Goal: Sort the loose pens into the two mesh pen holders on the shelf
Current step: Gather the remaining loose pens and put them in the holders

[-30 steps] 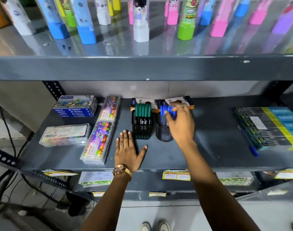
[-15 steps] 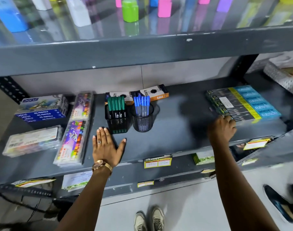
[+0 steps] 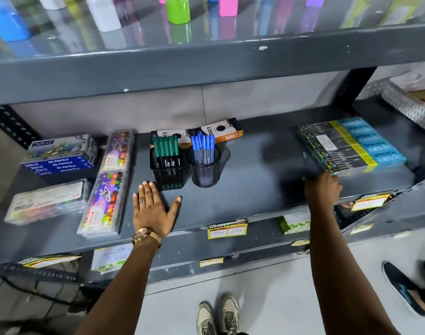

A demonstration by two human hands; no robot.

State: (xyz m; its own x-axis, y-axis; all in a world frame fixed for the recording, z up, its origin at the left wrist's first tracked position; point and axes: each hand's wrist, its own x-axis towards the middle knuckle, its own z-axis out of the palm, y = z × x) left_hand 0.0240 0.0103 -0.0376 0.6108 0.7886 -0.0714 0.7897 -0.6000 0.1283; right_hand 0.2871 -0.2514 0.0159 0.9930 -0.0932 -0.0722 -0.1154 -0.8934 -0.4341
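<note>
Two black mesh holders stand mid-shelf. The square holder (image 3: pixel 168 176) carries several green pens (image 3: pixel 166 147), and the round holder (image 3: pixel 205 174) carries several blue pens (image 3: pixel 203 147). My left hand (image 3: pixel 153 209) lies flat and open on the grey shelf (image 3: pixel 255 189), just in front and left of the square holder. My right hand (image 3: pixel 324 188) is far to the right, fingers curled down over the near end of a loose blue pen (image 3: pixel 307 160) that lies along the left side of a stack of pencil boxes (image 3: pixel 351 143). The fingertips are hidden.
Oil pastel boxes (image 3: pixel 59 158) and crayon packs (image 3: pixel 105 201) fill the shelf's left end. Two flat pencil boxes (image 3: pixel 221 131) lie behind the holders. The upper shelf (image 3: pixel 206 66) overhangs close above. Another person's dark shoe (image 3: pixel 405 286) is on the floor at right.
My right hand left the round holder and swung right to the loose blue pen by the pencil boxes. My left hand stayed flat on the shelf. The view turned rightward.
</note>
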